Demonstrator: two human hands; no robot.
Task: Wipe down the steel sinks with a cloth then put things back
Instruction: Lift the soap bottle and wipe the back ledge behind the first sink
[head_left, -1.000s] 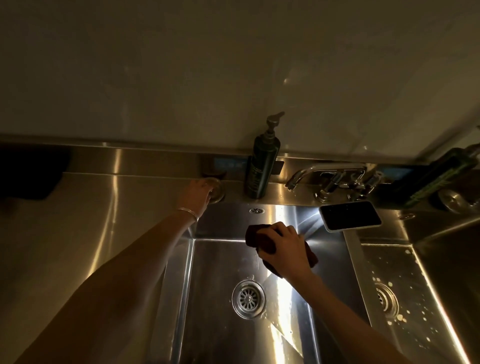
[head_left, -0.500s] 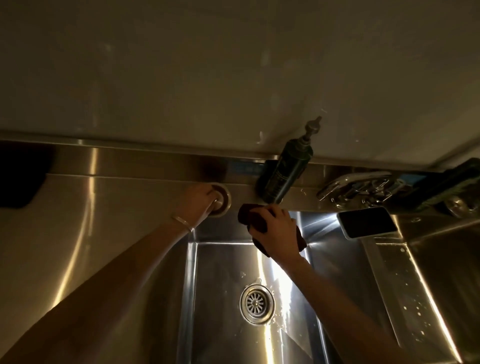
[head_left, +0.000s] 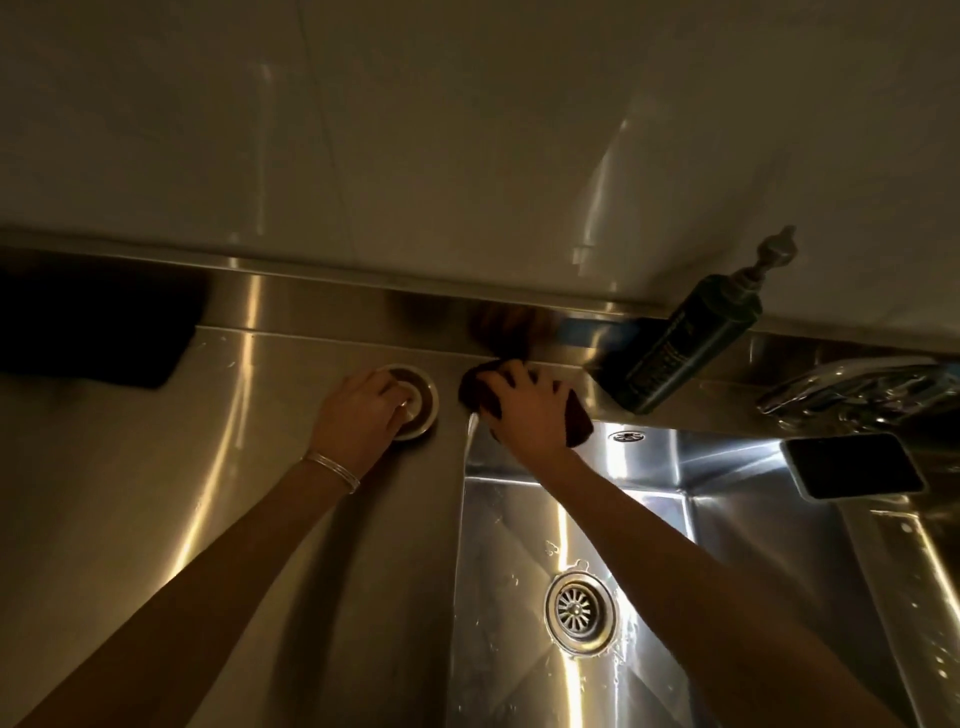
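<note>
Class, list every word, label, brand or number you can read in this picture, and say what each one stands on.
No text here can be read.
Pump bottle: faint print down its side, too dark and blurred to read.
Phone: screen dark, no text showing.

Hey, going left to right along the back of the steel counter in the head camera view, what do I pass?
Black block at the far left → left hand gripping the round steel sink plug → right hand holding the dark red cloth → dark green pump bottle → steel faucet.
</note>
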